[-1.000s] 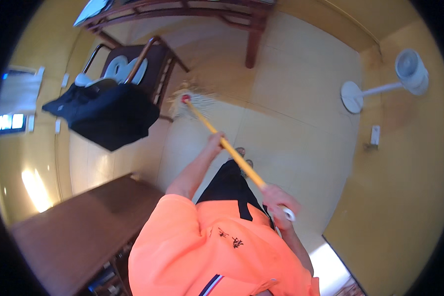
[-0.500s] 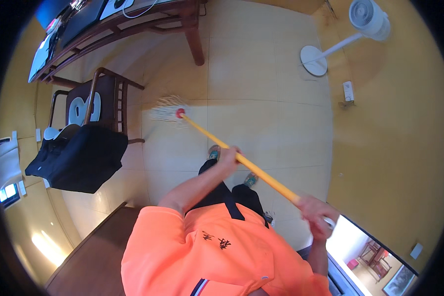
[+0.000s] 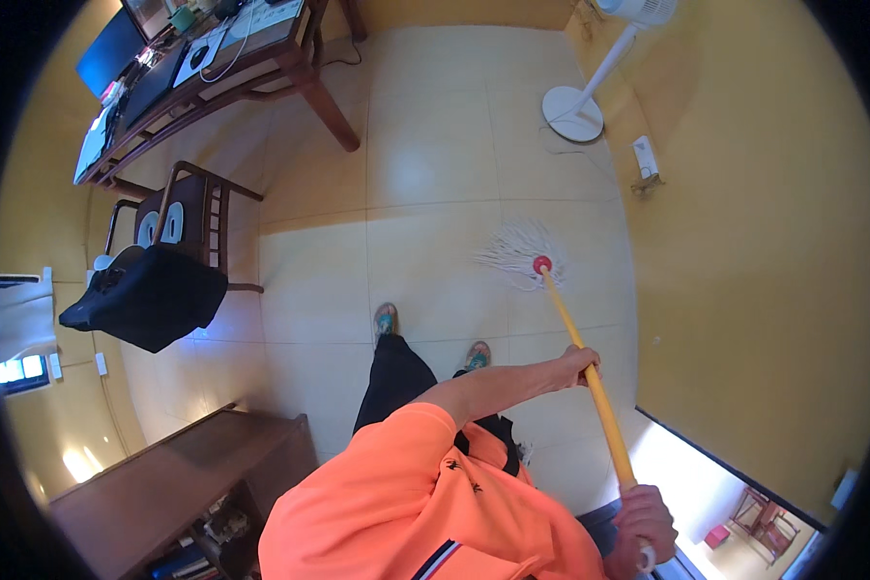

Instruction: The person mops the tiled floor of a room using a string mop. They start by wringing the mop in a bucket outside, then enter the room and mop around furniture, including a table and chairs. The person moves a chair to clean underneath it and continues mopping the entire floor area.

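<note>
A string mop point(image 3: 524, 255) with white strands and a red socket lies spread on the tiled floor, ahead and to the right of my feet. Its yellow handle slants back toward me at the right. Midway along that handle, my left hand point(image 3: 580, 366) is closed around the pole. My right hand point(image 3: 645, 520) grips the upper end, just below the white hanging loop. Both feet stand on the tiles behind the mop head.
A white standing fan point(image 3: 572, 114) and a power strip point(image 3: 645, 157) are by the right wall. At left are a wooden desk point(image 3: 331, 111) and a chair point(image 3: 203, 224) draped with black cloth. A brown cabinet point(image 3: 164, 469) stands at lower left, a doorway at lower right.
The mop head has swept right across the floor, from near the chair toward the right wall. Both hands keep their grip; the left has moved right and the handle is steeper.
</note>
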The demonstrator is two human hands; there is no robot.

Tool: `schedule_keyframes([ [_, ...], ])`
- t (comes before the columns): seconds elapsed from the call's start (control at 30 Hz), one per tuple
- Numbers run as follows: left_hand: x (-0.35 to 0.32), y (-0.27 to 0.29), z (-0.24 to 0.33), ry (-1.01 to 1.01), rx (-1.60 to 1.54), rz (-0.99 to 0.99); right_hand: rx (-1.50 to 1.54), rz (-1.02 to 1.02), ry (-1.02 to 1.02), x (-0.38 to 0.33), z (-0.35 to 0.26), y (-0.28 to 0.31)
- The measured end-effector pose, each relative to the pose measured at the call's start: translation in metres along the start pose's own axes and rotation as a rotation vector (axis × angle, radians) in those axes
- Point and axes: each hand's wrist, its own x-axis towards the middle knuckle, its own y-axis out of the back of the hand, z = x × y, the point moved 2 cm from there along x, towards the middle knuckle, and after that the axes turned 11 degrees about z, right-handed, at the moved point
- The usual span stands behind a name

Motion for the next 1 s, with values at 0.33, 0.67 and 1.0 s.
schedule_keyframes([
  [0.33,0.032,-0.005,0.021,-0.233,-0.258,0.126,0.155,0.15,0.135,0.012,0.073,0.046],
  [0.67,-0.049,0.191,-0.011,-0.459,-0.809,0.372,0.674,-0.338,-0.13,0.039,0.083,-0.038],
  [1.0,-0.109,0.305,-0.077,-0.133,-1.23,0.672,0.92,-0.654,-0.324,0.018,0.08,-0.13],
])
